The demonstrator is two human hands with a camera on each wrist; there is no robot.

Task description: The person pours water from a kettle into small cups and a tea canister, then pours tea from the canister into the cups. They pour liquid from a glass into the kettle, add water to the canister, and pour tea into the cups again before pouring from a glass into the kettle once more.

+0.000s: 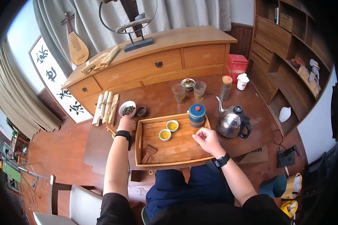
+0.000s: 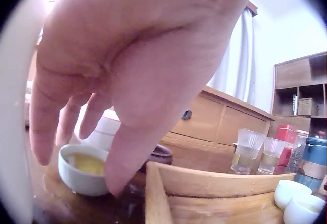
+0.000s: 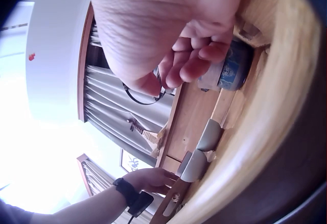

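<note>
My left hand (image 1: 127,123) is over a small white teacup (image 2: 84,170) of yellow tea, beside the wooden tray (image 1: 138,140). In the left wrist view, its thumb overlaps the cup's near rim while the other fingers hang down on the far side with a gap. From the head view this cup is mostly hidden under the hand. Two more white cups with yellow tea, one (image 1: 172,126) behind the other (image 1: 165,135), stand on the tray. My right hand (image 1: 207,141) hovers over the tray's right side, fingers loosely bent and holding nothing, near a blue lidded jar (image 1: 196,115).
A brown flat-bladed tool (image 1: 150,151) lies in the tray. To the right stands a steel kettle (image 1: 231,125). Behind are two glasses (image 1: 179,93), a corked jar (image 1: 225,89) and a red tin (image 1: 236,67). A bowl of dark leaves (image 1: 128,109) and bamboo scrolls (image 1: 108,107) sit left.
</note>
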